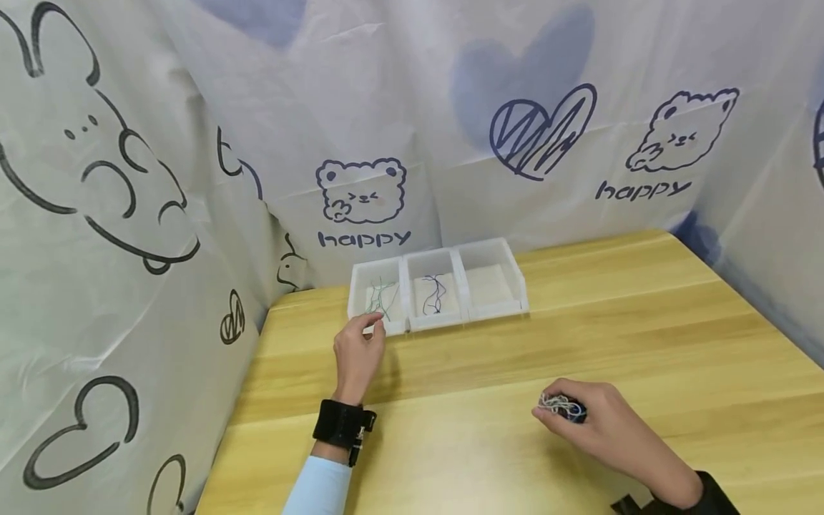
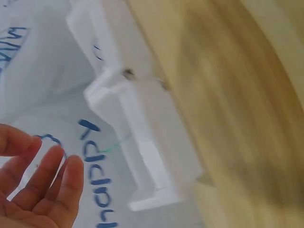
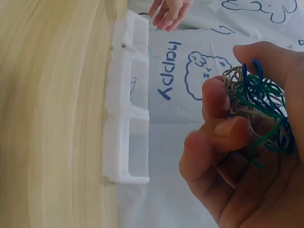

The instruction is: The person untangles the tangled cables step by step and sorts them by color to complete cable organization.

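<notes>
My left hand (image 1: 358,357) is at the front edge of the left white bin (image 1: 396,328), where green strings (image 1: 381,295) lie. Its fingers are loosely bent in the left wrist view, with nothing visible between them. Dark blue strings (image 1: 435,295) lie in the middle bin (image 1: 436,320). Over the table's right side, my right hand (image 1: 599,422) grips a tangled bundle of strings (image 3: 261,107), coloured white, green and blue, with loose green ends hanging out below.
A third white bin (image 1: 499,310) adjoins the middle one on the right, the row standing at the back of the wooden table (image 1: 450,400). White cloth (image 1: 450,200) with printed bears and hearts hangs behind and along both sides.
</notes>
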The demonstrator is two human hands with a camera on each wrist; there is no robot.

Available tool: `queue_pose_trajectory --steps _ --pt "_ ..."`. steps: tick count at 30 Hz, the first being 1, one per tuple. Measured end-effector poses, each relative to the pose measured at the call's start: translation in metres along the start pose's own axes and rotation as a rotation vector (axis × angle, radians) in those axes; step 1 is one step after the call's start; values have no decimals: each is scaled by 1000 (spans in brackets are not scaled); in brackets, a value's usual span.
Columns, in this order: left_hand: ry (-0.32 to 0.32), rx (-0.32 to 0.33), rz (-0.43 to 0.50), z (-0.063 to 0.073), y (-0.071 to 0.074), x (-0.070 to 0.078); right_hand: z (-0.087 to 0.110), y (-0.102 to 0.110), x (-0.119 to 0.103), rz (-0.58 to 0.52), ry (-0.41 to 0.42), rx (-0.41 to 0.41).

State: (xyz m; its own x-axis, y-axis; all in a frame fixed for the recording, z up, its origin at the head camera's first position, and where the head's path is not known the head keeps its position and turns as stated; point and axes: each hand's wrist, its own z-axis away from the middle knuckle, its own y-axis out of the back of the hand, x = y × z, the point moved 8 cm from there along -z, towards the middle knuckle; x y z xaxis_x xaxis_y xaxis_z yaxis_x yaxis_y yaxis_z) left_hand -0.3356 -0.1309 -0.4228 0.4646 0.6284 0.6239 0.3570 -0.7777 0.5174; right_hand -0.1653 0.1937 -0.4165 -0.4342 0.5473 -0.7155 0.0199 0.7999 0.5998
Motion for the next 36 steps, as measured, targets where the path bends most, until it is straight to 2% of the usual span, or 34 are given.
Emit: queue_pose_trajectory --steps 8,16,23,31,36 --pt "-176 -29 109 10 6 59 -15 3 -12 51 62 73" --pt "-357 -140 198 27 -6 117 -18 3 -17 19 81 81" --pt "-496 -222 224 48 -17 147 -18 1 -19 7 76 89" --pt "-647 -355 250 71 -29 181 -19 -5 -20 -26 54 46" --pt "-762 -383 286 81 -30 205 -17 -9 -24 -49 81 18"
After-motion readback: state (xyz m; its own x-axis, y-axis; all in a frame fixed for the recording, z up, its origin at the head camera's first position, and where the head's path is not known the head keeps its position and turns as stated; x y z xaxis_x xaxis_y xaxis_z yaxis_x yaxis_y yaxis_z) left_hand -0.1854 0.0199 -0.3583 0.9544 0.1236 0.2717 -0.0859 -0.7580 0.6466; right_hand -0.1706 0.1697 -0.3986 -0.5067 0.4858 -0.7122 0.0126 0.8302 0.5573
